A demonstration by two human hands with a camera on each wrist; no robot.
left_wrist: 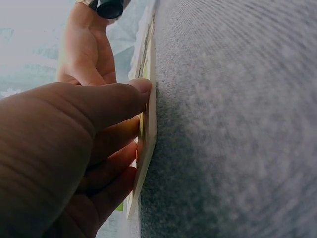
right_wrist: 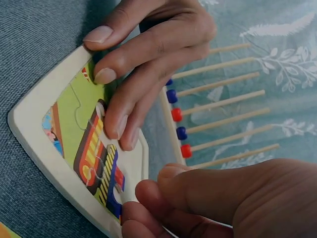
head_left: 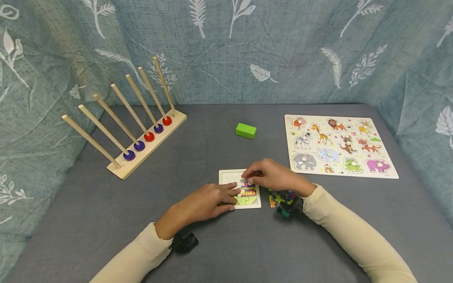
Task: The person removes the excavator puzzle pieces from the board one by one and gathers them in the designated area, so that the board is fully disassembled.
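Observation:
A small wooden puzzle tray (head_left: 223, 177) lies on the table with jigsaw pieces (right_wrist: 89, 148) in its lower part, showing a vehicle on green ground. My left hand (head_left: 209, 200) rests on the tray's left side, fingers extended over the pieces and thumb (left_wrist: 141, 87) at the near edge. My right hand (head_left: 272, 173) is at the tray's upper right; its index finger reaches over the bare upper part. Its thumb (right_wrist: 173, 173) and index fingertip are close together, with nothing visible between them. Loose puzzle pieces (head_left: 274, 199) lie right of the tray, partly hidden by my right wrist.
A wooden peg stand (head_left: 116, 169) with red and blue beads is at the back left. A green block (head_left: 245, 131) lies beyond the tray. At the right is an animal peg puzzle board (head_left: 339, 171). A patterned curtain (head_left: 226, 59) hangs behind the table.

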